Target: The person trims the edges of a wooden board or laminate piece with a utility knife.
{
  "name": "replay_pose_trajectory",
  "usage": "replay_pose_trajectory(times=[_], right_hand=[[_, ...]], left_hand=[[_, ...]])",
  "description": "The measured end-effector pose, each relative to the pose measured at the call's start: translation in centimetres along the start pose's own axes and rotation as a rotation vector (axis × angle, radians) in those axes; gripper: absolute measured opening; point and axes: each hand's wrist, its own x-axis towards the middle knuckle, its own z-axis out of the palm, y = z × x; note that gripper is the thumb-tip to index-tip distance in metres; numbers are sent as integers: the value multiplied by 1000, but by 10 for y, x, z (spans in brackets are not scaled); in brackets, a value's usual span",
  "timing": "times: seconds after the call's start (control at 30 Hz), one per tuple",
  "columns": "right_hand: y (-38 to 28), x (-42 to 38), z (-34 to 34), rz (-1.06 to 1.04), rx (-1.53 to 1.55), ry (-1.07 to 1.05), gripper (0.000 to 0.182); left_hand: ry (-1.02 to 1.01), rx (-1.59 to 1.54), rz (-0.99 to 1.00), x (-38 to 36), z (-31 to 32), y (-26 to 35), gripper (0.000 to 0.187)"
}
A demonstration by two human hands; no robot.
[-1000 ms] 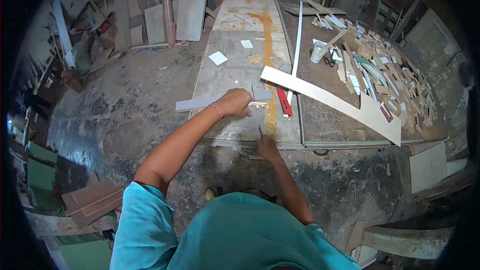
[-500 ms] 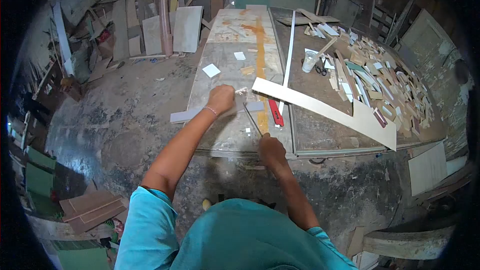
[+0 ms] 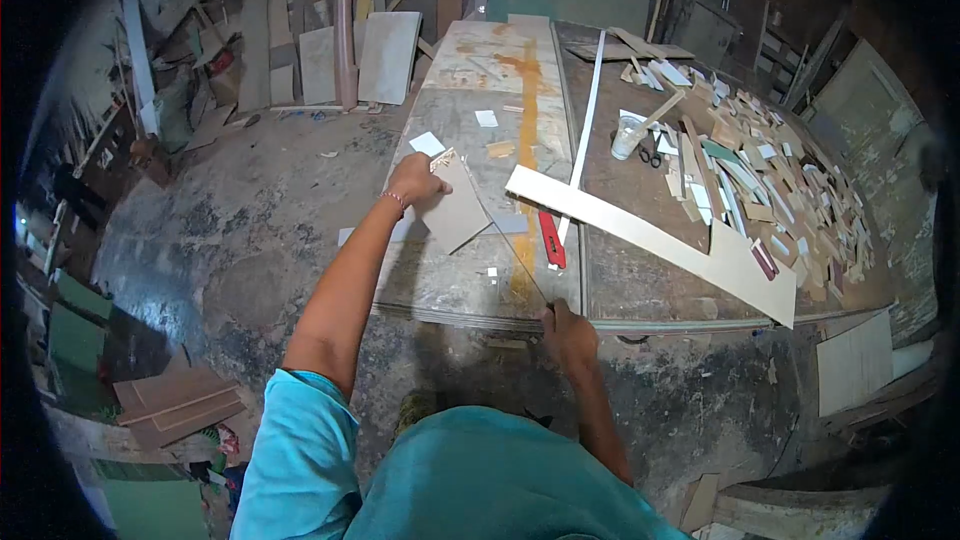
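My left hand (image 3: 414, 184) is closed on the edge of a flat beige board (image 3: 455, 208), which is tilted above the bench, with a pale, uneven strip along its far end. In my right hand (image 3: 572, 338), near the bench's front edge, is a long thin tool (image 3: 522, 268). The tool's tip reaches the board's right edge; whether it touches cannot be made out, nor can its exact kind. Partly behind the board lies a pale grey strip (image 3: 510, 224). A red-handled tool (image 3: 551, 240) rests to the right, beside a long cream L-shaped panel (image 3: 620, 212).
On the bench (image 3: 470, 285) lie white square pieces (image 3: 427, 144) and a long white strip (image 3: 590, 105). Further right are a plastic cup (image 3: 627, 138), scissors (image 3: 652, 156) and a heap of wood offcuts (image 3: 760, 170). Boards (image 3: 388, 58) lean at the back.
My left hand has moved slightly up and left, and the board it holds now shows its broad face. My right hand has drawn back toward me and to the right with the thin tool.
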Motion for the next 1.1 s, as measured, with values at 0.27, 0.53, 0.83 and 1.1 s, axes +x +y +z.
replay_pose_trajectory(times=[0.27,0.53,0.83,1.1], right_hand=[[-39,42,6,42,75,101,29],[-39,174,60,-122,288,423,30],[-33,199,45,138,8,515,21],[15,202,71,191,-148,429,31]], left_hand=[[38,246,33,17,-10,9,37],[-285,129,74,55,-50,6,42],[-536,-44,221,102,-34,2,40],[-549,39,267,127,-13,-2,42]])
